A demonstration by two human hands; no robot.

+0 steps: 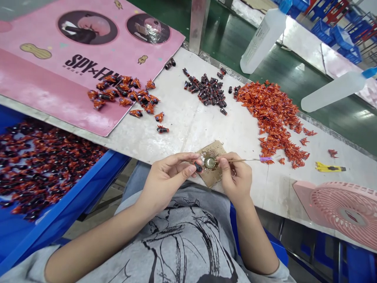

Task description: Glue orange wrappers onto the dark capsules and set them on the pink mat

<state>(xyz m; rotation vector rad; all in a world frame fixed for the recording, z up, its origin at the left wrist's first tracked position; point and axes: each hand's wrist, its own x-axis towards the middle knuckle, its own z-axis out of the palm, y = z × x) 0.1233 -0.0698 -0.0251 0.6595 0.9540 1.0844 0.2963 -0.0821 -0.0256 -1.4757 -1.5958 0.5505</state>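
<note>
Between the thumb and fingers of my left hand (pixel 173 173) is a small black and orange plastic part (pixel 198 166). My right hand (pixel 237 175) pinches a thin stick (pixel 246 160) with a purple end pointing right. The stick's other tip reaches a small round dish (pixel 210 162) of clear-looking stuff, on a spotted cardboard piece (pixel 212 180) at the table's near edge. Beyond my hands lie a pile of black parts (pixel 210 90) and a large heap of orange spiky parts (pixel 272 114). Joined orange and black pieces (pixel 147 102) lie to the left.
A pink printed sheet (pixel 88 70) covers the table's left. Below it a blue bin (pixel 70 200) holds many orange and black pieces. Right are a yellow cutter (pixel 330 167) and a pink fan (pixel 347 208). Two plastic bottles (pixel 263 41) (pixel 332 91) stand behind, by a green belt (pixel 324 118).
</note>
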